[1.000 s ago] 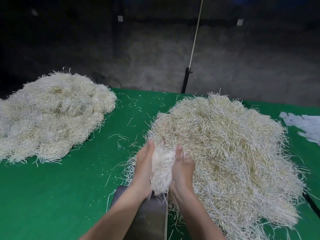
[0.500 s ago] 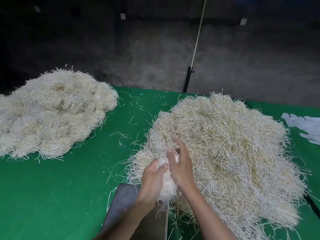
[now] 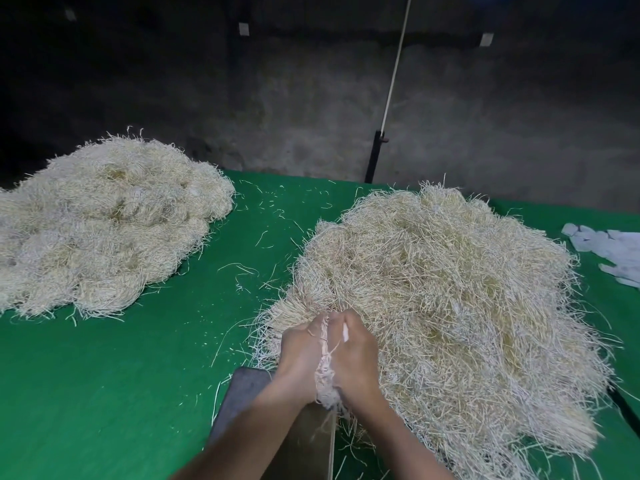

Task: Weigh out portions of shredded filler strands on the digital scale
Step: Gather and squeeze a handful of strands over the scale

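Green counter (image 3: 121, 393): left hand (image 3: 299, 353) and right hand (image 3: 356, 355) press together, clamping a strand bundle (image 3: 325, 379); forearms mostly hide the scale (image 3: 242, 393).

Wide open lane of bare green cloth table top (image 3: 114, 393) from seven to nine o'clock, crossed only by stray single strands. Blocked at ten o'clock by the pale heaped mound of shredded strands (image 3: 104, 223). Clear green corridor toward twelve between that mound and the bigger straw-coloured heap of shredded strands (image 3: 450, 306), narrowing near the far edge, closed beyond by a black upright post (image 3: 374, 157). Filled from one to five o'clock by the bigger heap. Occupied at six by the dark flat scale platform (image 3: 246, 389), touching the heap's near fringe. White paper scraps (image 3: 616, 247) at three, just beside the heap.
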Available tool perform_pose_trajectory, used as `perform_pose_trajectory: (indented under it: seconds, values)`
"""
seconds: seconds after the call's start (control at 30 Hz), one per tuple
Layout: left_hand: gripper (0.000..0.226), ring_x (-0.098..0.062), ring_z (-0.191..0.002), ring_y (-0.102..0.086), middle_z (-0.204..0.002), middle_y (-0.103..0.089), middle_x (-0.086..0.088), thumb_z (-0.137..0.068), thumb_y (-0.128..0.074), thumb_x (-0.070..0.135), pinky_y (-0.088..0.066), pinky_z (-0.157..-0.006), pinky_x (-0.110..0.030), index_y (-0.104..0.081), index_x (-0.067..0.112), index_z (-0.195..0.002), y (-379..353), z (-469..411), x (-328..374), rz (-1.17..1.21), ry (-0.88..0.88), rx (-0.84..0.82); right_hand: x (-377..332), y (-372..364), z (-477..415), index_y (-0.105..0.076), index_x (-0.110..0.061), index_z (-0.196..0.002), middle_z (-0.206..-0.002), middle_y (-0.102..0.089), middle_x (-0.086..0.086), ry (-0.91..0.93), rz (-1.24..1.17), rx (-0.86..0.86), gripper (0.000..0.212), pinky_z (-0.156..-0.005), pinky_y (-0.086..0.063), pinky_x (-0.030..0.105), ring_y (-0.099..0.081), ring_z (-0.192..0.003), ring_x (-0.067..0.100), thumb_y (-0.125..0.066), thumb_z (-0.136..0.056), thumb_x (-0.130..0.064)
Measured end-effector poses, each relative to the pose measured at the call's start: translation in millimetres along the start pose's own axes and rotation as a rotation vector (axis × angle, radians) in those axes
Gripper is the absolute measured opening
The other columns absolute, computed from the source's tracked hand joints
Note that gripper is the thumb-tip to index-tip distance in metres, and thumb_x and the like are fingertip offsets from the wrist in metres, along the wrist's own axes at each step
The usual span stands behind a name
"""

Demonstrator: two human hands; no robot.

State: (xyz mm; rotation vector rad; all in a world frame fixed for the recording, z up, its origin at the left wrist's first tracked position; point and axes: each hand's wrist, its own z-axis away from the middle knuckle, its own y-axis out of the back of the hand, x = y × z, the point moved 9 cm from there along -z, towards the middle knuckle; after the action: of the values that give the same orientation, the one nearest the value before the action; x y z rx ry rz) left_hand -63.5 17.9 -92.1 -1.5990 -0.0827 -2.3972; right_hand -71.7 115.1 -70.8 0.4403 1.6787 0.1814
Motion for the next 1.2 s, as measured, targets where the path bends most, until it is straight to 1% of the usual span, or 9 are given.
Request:
perform_pose_trajectory:
  seconds: [0.2, 0.37, 0.47, 0.6, 0.7, 0.83, 0.93, 1.07, 1.2]
  values:
    - [0.012, -0.018, -0.053, -0.060, -0.063, -0.062, -0.004, -0.092, -0.058, 0.012, -0.048, -0.046, -0.026, -0.063, 0.005, -0.084, 5, -4, 20, 0.174, 0.021, -0.008, -18, -10, 16, -0.032, -0.070, -0.123, -0.130, -0.028, -0.051, 0.081, -0.304, -0.269, 0.047, -0.095, -0.029, 0.014, -0.028, -0.122, -0.024, -0.045, -0.078, -0.074]
    - [0.046, -0.019, -0.082, -0.067, -0.095, -0.063, -0.004, -0.095, -0.046, 0.043, -0.053, -0.057, -0.021, -0.059, 0.003, -0.113, -3, 5, 15, 0.212, 0.031, -0.089, -2, 6, 20, -0.056, -0.054, -0.105, -0.105, -0.067, -0.011, -0.047, -0.365, 0.099, 0.029, -0.071, -0.057, 0.027, -0.066, -0.089, 0.005, -0.065, -0.085, -0.035]
    - [0.059, -0.020, -0.127, -0.046, -0.140, -0.042, 0.005, -0.096, -0.029, 0.055, -0.044, -0.099, -0.028, -0.029, 0.024, -0.147, -13, 16, -5, 0.188, 0.038, -0.192, 22, 19, 0, -0.044, -0.026, -0.135, -0.137, -0.048, 0.006, -0.336, -0.451, 0.163, 0.044, -0.098, -0.047, 0.044, -0.054, -0.120, 0.022, -0.050, -0.094, -0.042]
    - [0.061, 0.009, -0.075, -0.061, -0.115, -0.060, 0.002, -0.096, -0.027, 0.057, -0.047, -0.057, -0.006, -0.049, 0.013, -0.132, -16, 10, -8, 0.177, 0.004, -0.171, 1, 7, 4, -0.051, -0.042, -0.101, -0.102, -0.064, -0.004, -0.130, -0.183, 0.060, 0.023, -0.058, -0.049, 0.011, -0.061, -0.072, -0.006, -0.046, -0.098, -0.019]
    - [0.042, -0.009, -0.044, -0.059, -0.067, -0.062, -0.006, -0.094, -0.044, 0.050, -0.044, -0.043, -0.016, -0.062, 0.012, -0.091, 15, -5, 0, 0.193, 0.008, 0.127, 2, -15, 29, -0.046, -0.041, -0.123, -0.113, -0.060, -0.009, -0.065, -0.088, -0.084, 0.036, -0.077, -0.046, 0.013, -0.059, -0.098, 0.002, -0.044, -0.092, -0.024]
    - [0.042, -0.012, -0.087, -0.065, -0.103, -0.066, -0.011, -0.094, -0.050, 0.041, -0.051, -0.078, -0.023, -0.061, 0.006, -0.115, 19, -8, 5, -0.061, -0.224, 0.202, 17, -16, 29, -0.032, -0.028, -0.142, -0.147, -0.036, -0.001, -0.120, -0.048, -0.140, 0.044, -0.114, -0.026, 0.029, -0.030, -0.139, 0.013, -0.040, -0.100, -0.019]
    - [0.060, -0.028, -0.124, -0.049, -0.136, -0.051, -0.016, -0.093, -0.050, 0.044, -0.038, -0.107, -0.041, -0.047, 0.000, -0.134, 32, -13, -1, -0.112, -0.210, 0.225, 23, -26, 35, -0.022, -0.033, -0.146, -0.144, -0.025, -0.015, -0.206, -0.168, -0.326, 0.053, -0.097, -0.038, 0.015, -0.032, -0.136, 0.013, -0.043, -0.098, -0.040]
    - [0.036, -0.014, -0.118, -0.046, -0.127, -0.048, 0.006, -0.094, -0.053, 0.035, -0.035, -0.094, -0.028, -0.048, 0.020, -0.125, 46, -15, 19, -0.051, -0.331, 0.242, 13, -24, 42, -0.033, -0.068, -0.121, -0.130, -0.033, -0.026, -0.245, -0.521, -0.225, 0.055, -0.088, -0.037, 0.017, -0.042, -0.112, -0.011, -0.055, -0.071, -0.072]
    - [0.026, 0.002, -0.100, -0.056, -0.120, -0.055, 0.011, -0.097, -0.045, 0.038, -0.041, -0.080, -0.005, -0.055, 0.025, -0.116, 14, 6, 11, -0.157, -0.356, 0.035, 12, -15, 30, -0.048, -0.051, -0.125, -0.134, -0.046, -0.022, -0.227, -0.534, -0.053, 0.044, -0.086, -0.045, 0.014, -0.050, -0.110, -0.013, -0.052, -0.082, -0.058]
